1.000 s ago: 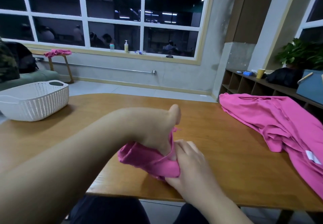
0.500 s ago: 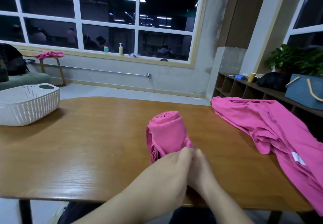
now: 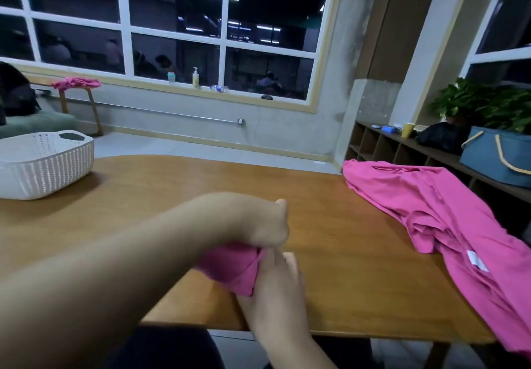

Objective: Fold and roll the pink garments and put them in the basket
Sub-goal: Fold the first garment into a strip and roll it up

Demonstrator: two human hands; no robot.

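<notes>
Both hands clamped on the rolled pink garment [image 3: 232,265] near the wooden table's [image 3: 330,253] front edge: left hand [image 3: 258,225] gripping from above, right hand [image 3: 275,276] pinching its end. Unfolded pink shirt [image 3: 431,213] sprawled right, white basket [image 3: 48,164] far left.

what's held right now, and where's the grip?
Both hands grip the rolled pink garment: left hand on top, right hand at its right end.

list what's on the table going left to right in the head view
white basket → left hand → rolled pink garment, gripped by both hands → right hand → loose pink garment spread at the right end
</notes>
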